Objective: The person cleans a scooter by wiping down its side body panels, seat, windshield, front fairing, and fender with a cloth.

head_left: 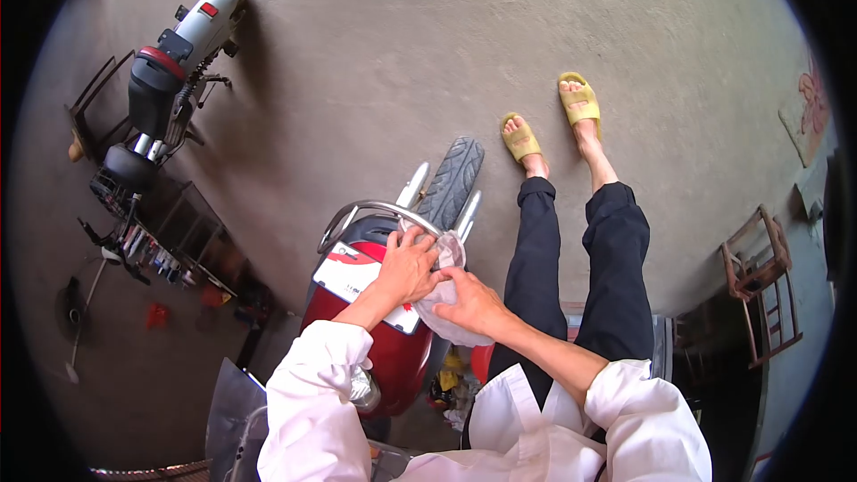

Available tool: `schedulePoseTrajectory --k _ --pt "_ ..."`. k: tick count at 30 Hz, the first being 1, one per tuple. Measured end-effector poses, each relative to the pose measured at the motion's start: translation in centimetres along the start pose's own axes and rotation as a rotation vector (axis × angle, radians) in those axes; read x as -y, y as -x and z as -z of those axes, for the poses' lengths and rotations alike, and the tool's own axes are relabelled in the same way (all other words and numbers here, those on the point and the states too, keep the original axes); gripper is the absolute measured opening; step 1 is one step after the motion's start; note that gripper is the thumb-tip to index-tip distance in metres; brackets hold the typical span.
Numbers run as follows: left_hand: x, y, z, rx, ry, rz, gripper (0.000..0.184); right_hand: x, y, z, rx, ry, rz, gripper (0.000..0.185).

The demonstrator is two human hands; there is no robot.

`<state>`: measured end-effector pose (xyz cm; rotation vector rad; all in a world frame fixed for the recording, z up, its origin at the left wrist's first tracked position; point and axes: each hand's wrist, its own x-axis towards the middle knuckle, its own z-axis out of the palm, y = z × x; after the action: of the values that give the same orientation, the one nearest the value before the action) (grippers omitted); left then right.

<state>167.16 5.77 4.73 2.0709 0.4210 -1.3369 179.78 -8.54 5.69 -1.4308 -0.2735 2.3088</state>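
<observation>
A red motor scooter (393, 375) stands below my hands, with a metal rail (357, 207) curving over its end and a black tyre (453, 180) beyond. A pale, crumpled cloth (457, 326) hangs along the scooter's right side. My left hand (409, 266) lies on the cloth's upper part near the rail, fingers bent over it. My right hand (470, 303) is against the cloth just to the right, its thumb close to my left hand. A white plate (344, 275) shows partly beneath my left wrist.
A second two-wheeler (156, 94) stands at the upper left, near a rack of small items (152, 254). My feet in yellow sandals (580, 100) are on the concrete floor. A wooden chair (759, 272) is at the right.
</observation>
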Motion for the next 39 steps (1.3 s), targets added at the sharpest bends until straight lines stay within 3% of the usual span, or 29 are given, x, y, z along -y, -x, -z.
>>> schedulePoseTrajectory --k 5,10,12,17,19,24,26,28,30,34,37,38,39 --pt "1.6 -0.7 -0.4 0.08 0.178 -0.065 0.045 -0.7 -0.2 1.0 0.008 0.023 -0.036 0.069" --pt "1.1 0.0 -0.1 0.042 0.095 -0.089 0.05 -0.3 0.0 0.8 0.066 0.055 -0.036 0.071" --pt "0.2 0.6 0.5 -0.138 -0.063 -0.023 0.049 -0.5 0.3 0.3 0.045 0.074 -0.02 0.069" --pt "-0.2 1.0 -0.2 -0.148 -0.039 0.092 0.056 0.1 0.9 -0.6 -0.044 0.205 0.045 0.063" --pt "-0.7 1.3 -0.3 -0.166 -0.025 0.116 0.054 -0.1 1.0 -0.8 -0.164 0.28 0.271 0.059" --pt "-0.1 3.3 -1.0 -0.175 -0.043 0.209 0.055 0.2 1.1 -1.0 -0.121 0.344 0.361 0.056" --pt "0.7 3.8 -1.0 -0.231 -0.024 0.376 0.062 0.2 0.6 -1.3 -0.111 0.197 0.43 0.057" --pt "3.0 3.9 -0.5 -0.15 0.009 0.532 0.072 1.1 -0.5 -1.7 -0.132 0.187 0.497 0.058" --pt "4.9 3.4 0.0 -0.1 0.035 0.573 0.078 2.2 -2.2 -1.9 -0.166 0.196 0.599 0.058" --pt "4.7 0.2 1.8 0.064 0.052 0.693 0.081 3.4 -5.6 -1.1 -0.13 0.269 0.474 0.06" --pt "3.1 0.1 0.4 -0.049 0.049 0.779 0.078 1.7 -4.8 -1.2 -0.157 0.252 0.412 0.059" --pt "2.8 0.8 -2.3 -0.213 -0.125 0.694 0.074 0.8 -4.5 -1.1 -0.167 0.229 0.359 0.059" --pt "1.7 1.1 -2.1 -0.188 -0.121 0.635 0.074 0.3 -3.6 -1.0 -0.156 0.214 0.321 0.058"
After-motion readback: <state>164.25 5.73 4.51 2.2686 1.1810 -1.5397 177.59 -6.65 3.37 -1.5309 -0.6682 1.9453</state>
